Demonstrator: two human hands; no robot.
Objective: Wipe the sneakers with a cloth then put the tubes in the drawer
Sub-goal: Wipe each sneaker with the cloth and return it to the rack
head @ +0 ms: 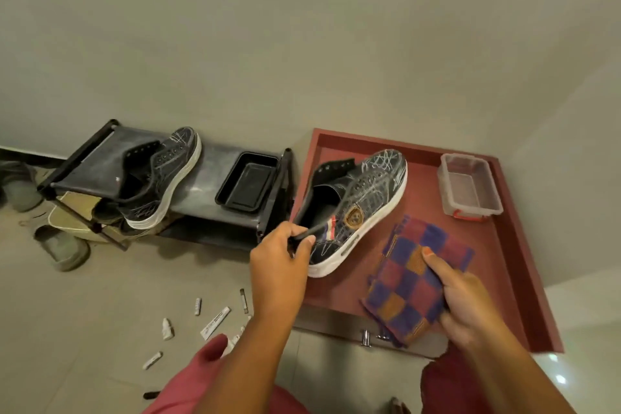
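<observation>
My left hand pinches the heel collar of a dark sneaker with a white sole, held over the open red drawer. In my right hand is a folded cloth, checked red, blue and orange, gripped just right of that shoe and apart from it. The second sneaker rests on the top shelf of a black shoe rack. Several small tubes lie scattered on the floor to the left of my knees.
A black tray sits on the rack's right end. Inside the drawer's far right corner stands a clear plastic box. Slippers lie on the floor under the rack's left side. A wall rises close behind.
</observation>
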